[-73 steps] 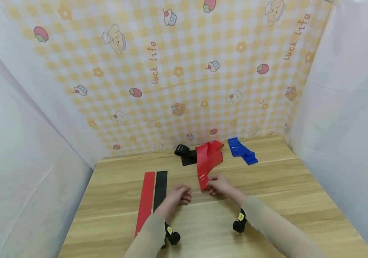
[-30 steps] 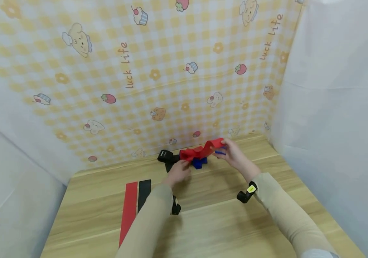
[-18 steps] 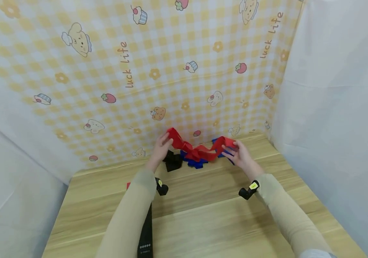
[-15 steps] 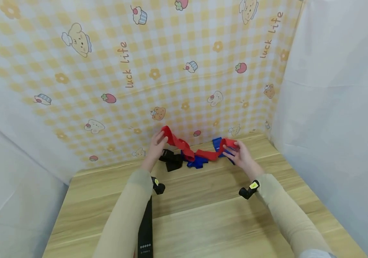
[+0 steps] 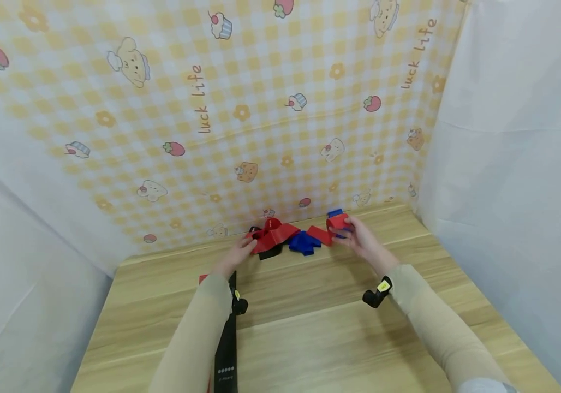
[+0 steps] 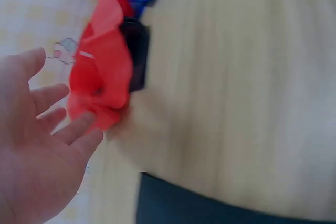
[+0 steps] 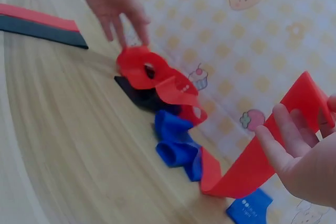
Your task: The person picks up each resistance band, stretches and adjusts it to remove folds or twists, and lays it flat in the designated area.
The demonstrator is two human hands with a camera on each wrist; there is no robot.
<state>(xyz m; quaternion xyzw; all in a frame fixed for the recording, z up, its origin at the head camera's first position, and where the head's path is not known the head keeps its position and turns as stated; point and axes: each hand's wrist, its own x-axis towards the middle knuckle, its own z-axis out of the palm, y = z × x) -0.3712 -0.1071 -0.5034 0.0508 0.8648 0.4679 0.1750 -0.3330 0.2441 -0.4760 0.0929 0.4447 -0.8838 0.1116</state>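
My left hand [image 5: 233, 255] has its fingers spread at the end of a crumpled red resistance band [image 5: 276, 236]. In the left wrist view, the fingertips overlap this red band [image 6: 107, 61]. Under it lies a black resistance band [image 5: 270, 252]. My right hand [image 5: 366, 244] pinches the raised end of another red length of band [image 7: 247, 174], whose lower part slopes down to the table. A bunched blue resistance band [image 5: 304, 243] lies between the two red pieces. Behind the right hand's fingers, a second blue band [image 7: 251, 208] is partly hidden.
A flat black band [image 5: 226, 349] and a flat red band [image 5: 204, 278] lie side by side on the wooden table [image 5: 310, 338], partly hidden by the left arm. A checked cloth [image 5: 241, 142] hangs behind the table's back edge. White sheets [image 5: 496, 147] flank it.
My left hand has lowered and let go of the red band it was lifting, which has dropped in folds over the black one. The right hand keeps its hold, shifting slightly left.
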